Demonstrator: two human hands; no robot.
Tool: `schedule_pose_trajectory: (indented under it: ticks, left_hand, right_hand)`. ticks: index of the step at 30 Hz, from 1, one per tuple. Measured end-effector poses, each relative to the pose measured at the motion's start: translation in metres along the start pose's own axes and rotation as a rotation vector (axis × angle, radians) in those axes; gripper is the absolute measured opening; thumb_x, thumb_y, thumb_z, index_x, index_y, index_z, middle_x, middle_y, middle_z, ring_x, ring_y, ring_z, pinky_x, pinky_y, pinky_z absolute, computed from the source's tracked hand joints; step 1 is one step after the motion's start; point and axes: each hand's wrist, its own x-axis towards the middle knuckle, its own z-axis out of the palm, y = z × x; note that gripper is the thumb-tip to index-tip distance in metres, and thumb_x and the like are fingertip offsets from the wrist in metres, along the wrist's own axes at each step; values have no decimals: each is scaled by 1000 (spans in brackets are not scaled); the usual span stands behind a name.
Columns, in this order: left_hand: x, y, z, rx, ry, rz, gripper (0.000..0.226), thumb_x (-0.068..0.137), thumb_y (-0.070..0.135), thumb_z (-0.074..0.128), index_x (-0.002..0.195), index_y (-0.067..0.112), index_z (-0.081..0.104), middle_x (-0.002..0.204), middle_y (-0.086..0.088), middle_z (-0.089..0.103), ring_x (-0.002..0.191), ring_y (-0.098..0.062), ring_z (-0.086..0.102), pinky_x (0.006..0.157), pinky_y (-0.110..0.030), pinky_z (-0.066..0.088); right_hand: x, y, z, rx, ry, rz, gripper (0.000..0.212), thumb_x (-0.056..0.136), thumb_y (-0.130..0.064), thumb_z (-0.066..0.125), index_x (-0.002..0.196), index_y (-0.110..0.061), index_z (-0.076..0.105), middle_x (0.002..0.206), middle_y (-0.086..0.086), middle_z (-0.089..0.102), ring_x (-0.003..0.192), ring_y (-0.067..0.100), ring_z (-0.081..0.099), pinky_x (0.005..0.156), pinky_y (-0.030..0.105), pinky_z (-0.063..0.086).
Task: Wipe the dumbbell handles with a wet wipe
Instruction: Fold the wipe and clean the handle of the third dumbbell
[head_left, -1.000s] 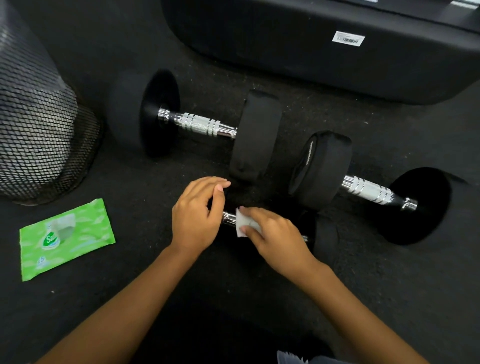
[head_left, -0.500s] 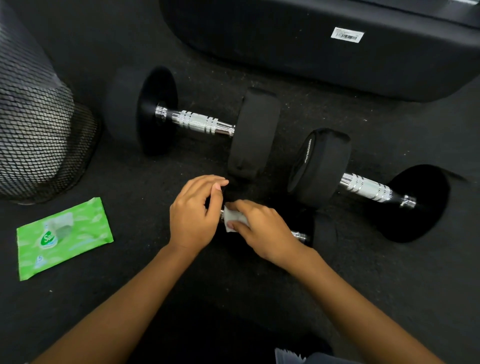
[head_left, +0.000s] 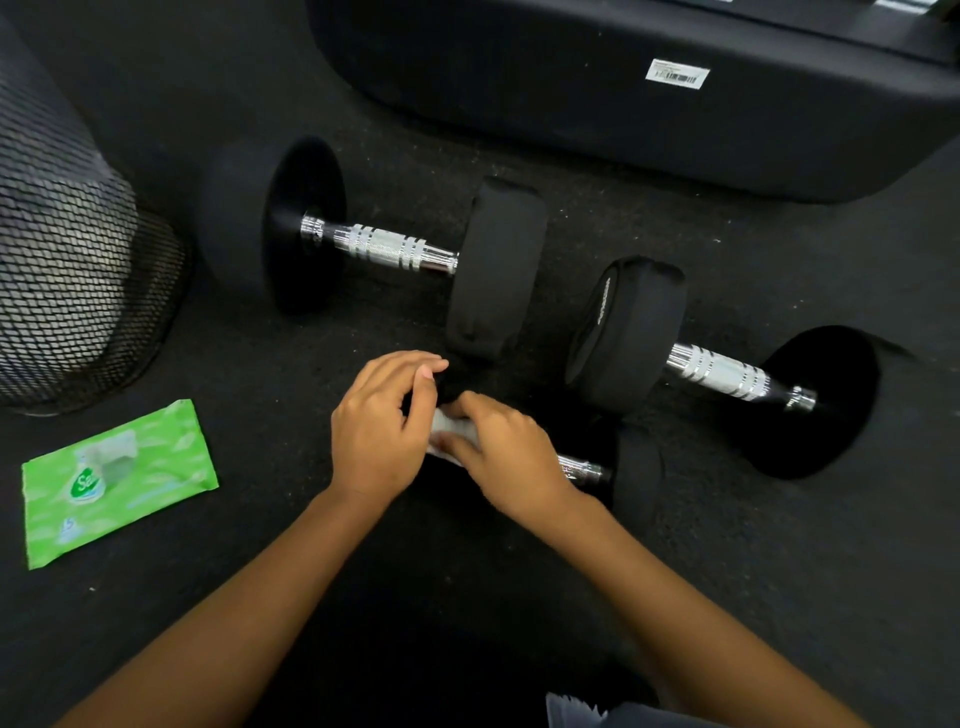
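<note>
The small dumbbell (head_left: 584, 472) lay on the dark floor directly in front of the person, its long axis running left to right and tipping slightly toward them at the right end. The right hand (head_left: 506, 452) was clamped on the white wet wipe (head_left: 448, 423), pinching it around the left part of the chrome handle. The left hand (head_left: 379, 421) sat just beside it, touching it, with fingers arched over the dumbbell's hidden left head, apparently steadying it.

Only a short bare stretch of handle showed to the right of the wiping hand, ending at the black right head. The next stroke probably had to run rightward along that axis, and the head would stop it quickly.

Beyond the small dumbbell lay two larger ones, one up-left (head_left: 387, 248) and one up-right (head_left: 719, 375), their handles uncovered and likely still to be wiped; each lay nearer its same-side hand. Left of the small dumbbell, well apart, were a green wipes pack (head_left: 117, 480) and a mesh bin (head_left: 67, 291).
</note>
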Motion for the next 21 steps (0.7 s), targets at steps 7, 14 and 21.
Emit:
schedule_pose_trajectory:
  ticks: [7,14,21]
  left_hand:
    - [0,0,1,2,-6,0,37,94,28,35,101,17,70,104,7,67,105,-7,57,87,-16,40]
    - [-1,0,-1,-6,-3,4,37,94,28,35,101,16,70,103,7,67,105,-6,56,89,-10,36]
    - [0,1,0,-13,0,-3,38,94,27,35,101,15,70,103,6,67,104,-8,57,88,-15,38]
  right_hand:
    - [16,-1,-6,86,-186,180,28,92,-39,51,104,-16,60,101,9,66,94,27,60,81,37,47]
    - [-14,-2,24,-235,189,-170,31,72,-11,72,97,-13,53,87,4,56,76,21,54,72,28,42]
    - [-6,12,-11,-106,-79,49,35,97,-38,41,112,-13,59,104,8,65,98,25,58,84,31,38]
